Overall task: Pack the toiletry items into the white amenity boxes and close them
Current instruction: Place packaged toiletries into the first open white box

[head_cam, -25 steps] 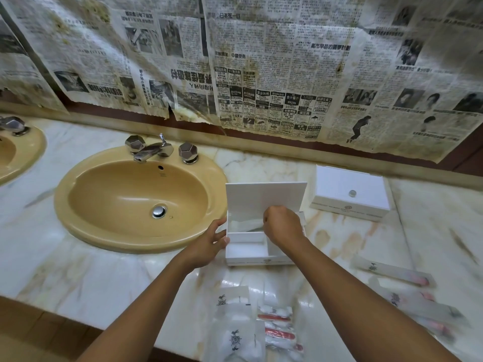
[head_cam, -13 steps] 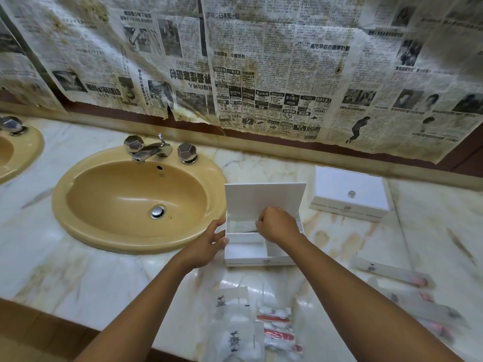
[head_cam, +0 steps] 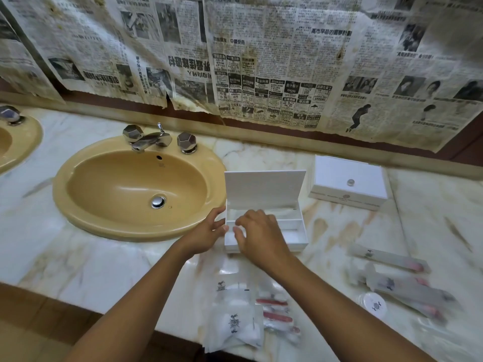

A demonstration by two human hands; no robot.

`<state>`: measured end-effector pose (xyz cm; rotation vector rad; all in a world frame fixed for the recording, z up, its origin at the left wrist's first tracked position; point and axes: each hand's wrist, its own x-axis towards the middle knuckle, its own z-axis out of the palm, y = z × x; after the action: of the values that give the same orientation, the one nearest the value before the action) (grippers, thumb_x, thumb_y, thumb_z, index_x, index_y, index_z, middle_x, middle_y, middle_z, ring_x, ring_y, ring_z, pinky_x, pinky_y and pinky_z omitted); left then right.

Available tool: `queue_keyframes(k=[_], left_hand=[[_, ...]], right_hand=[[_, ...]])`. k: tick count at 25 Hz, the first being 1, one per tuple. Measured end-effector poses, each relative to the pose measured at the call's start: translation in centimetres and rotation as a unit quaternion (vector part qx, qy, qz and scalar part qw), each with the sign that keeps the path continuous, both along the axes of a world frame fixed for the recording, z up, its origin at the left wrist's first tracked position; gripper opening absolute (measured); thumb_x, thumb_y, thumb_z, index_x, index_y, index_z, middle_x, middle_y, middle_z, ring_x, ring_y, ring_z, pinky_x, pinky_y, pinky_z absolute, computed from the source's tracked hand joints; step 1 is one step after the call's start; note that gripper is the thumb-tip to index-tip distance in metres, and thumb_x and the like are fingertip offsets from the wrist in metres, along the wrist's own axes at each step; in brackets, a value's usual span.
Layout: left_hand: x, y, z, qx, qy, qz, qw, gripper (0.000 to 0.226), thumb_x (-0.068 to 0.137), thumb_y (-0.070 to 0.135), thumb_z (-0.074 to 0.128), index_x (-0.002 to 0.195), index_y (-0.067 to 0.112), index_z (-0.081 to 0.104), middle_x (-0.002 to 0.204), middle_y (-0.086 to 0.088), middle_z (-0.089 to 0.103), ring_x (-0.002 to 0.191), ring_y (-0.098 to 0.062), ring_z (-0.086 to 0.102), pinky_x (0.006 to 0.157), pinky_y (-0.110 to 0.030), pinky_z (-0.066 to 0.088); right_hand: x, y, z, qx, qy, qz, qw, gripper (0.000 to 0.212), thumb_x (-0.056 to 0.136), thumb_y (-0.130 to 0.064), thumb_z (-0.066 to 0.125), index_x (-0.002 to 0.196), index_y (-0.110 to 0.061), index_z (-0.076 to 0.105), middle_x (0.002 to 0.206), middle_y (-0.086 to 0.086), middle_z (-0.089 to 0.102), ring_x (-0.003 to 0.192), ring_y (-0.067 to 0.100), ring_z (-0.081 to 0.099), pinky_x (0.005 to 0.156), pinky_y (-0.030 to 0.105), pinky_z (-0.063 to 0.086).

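Note:
An open white amenity box (head_cam: 292,231) stands on the marble counter with its lid upright behind it. My left hand (head_cam: 206,232) touches the box's left wall with straight fingers. My right hand (head_cam: 258,236) hovers over the box's front left part, fingers loosely spread, holding nothing that I can see. A second white amenity box (head_cam: 349,182) sits closed at the back right. Clear sachets (head_cam: 235,320) and small red-and-white packets (head_cam: 277,312) lie near the front edge. Long wrapped items (head_cam: 389,259) and a round white lid (head_cam: 372,304) lie to the right.
A yellow sink (head_cam: 86,212) with a chrome tap (head_cam: 151,139) sits just left of the open box. A second sink's rim (head_cam: 31,142) shows at far left. Newspaper sheets cover the wall behind. The counter's front edge runs close under my forearms.
My right hand has come back out of the box's rear compartment toward the front left and opened its fingers. My left hand stays at the box's left side.

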<state>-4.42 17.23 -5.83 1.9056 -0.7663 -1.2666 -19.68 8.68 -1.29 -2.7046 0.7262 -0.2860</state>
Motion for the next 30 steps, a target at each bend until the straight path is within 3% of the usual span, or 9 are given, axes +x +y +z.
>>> queue_keyframes(k=[3,7,11,15,19,24,27,30], left_hand=[[0.0,0.1,-0.2,-0.002,0.000,-0.002,1.000,0.053,0.102,0.031,0.049,0.147,0.040,0.024,0.151,0.004,0.045,0.131,-0.016,0.050,0.101,-0.038,0.038],[-0.1,0.1,0.0,-0.002,0.004,-0.006,1.000,0.055,0.101,0.034,0.049,0.148,0.043,0.021,0.153,0.005,0.041,0.124,-0.014,0.055,0.100,-0.040,0.038],[-0.5,0.1,0.6,0.003,0.009,0.001,1.000,0.056,0.102,0.031,0.047,0.150,0.040,0.020,0.154,0.003,0.040,0.119,-0.015,0.056,0.097,-0.037,0.036],[-0.6,0.1,0.7,0.001,0.003,0.002,1.000,0.056,0.103,0.029,0.047,0.151,0.038,0.019,0.154,0.001,0.040,0.117,-0.016,0.057,0.094,-0.036,0.038],[-0.6,0.2,0.8,0.002,0.005,0.002,1.000,0.055,0.103,0.029,0.046,0.150,0.039,0.020,0.153,0.003,0.041,0.119,-0.016,0.057,0.091,-0.036,0.040],[-0.7,0.3,1.1,0.003,0.006,-0.002,1.000,0.055,0.103,0.029,0.046,0.150,0.038,0.019,0.151,0.006,0.045,0.122,-0.017,0.055,0.077,-0.026,0.042],[-0.6,0.3,1.2,0.004,0.004,-0.006,1.000,0.055,0.103,0.031,0.046,0.150,0.039,0.018,0.149,0.007,0.046,0.122,-0.015,0.055,0.077,-0.026,0.042],[-0.8,0.3,1.4,0.003,0.005,-0.005,1.000,0.053,0.104,0.029,0.045,0.150,0.037,0.019,0.146,0.008,0.049,0.116,-0.013,0.057,0.075,-0.025,0.041]], right_hand=[[-1.5,3.6,-1.2,-0.040,-0.037,0.066,0.996,0.013,0.079,-0.024,0.062,0.083,-0.014,0.069,0.078,0.003,0.063,0.076,0.027,0.059,0.065,0.037,0.047],[-3.6,6.1,-1.7,0.079,0.135,0.151,0.976,0.046,0.086,-0.041,0.059,0.125,-0.016,0.055,0.123,0.008,0.053,0.116,0.028,0.044,0.095,0.043,0.039],[-5.1,7.0,-2.9,0.059,0.203,0.211,0.954,0.081,0.072,-0.049,0.075,0.139,-0.024,0.037,0.142,0.009,0.036,0.129,0.028,0.031,0.102,0.045,0.033],[-5.8,7.3,-4.6,0.025,0.248,0.242,0.938,0.104,0.059,-0.042,0.086,0.143,-0.026,0.027,0.149,0.010,0.024,0.134,0.030,0.025,0.102,0.048,0.031],[-5.6,7.6,-6.0,0.020,0.208,0.222,0.953,0.087,0.068,-0.021,0.080,0.141,-0.024,0.032,0.146,0.013,0.031,0.128,0.032,0.034,0.095,0.045,0.037],[-4.1,6.1,-5.9,0.028,0.171,0.176,0.969,0.081,0.075,-0.022,0.075,0.143,-0.023,0.032,0.144,0.011,0.035,0.125,0.030,0.038,0.092,0.042,0.038],[-3.6,5.8,-5.5,0.013,0.158,0.146,0.977,0.078,0.071,-0.022,0.076,0.138,-0.021,0.037,0.130,0.009,0.044,0.117,0.028,0.042,0.089,0.042,0.036],[-3.6,6.1,-5.3,-0.014,0.116,0.142,0.983,0.055,0.064,-0.016,0.076,0.116,-0.015,0.056,0.106,0.009,0.056,0.096,0.030,0.053,0.071,0.036,0.038]])
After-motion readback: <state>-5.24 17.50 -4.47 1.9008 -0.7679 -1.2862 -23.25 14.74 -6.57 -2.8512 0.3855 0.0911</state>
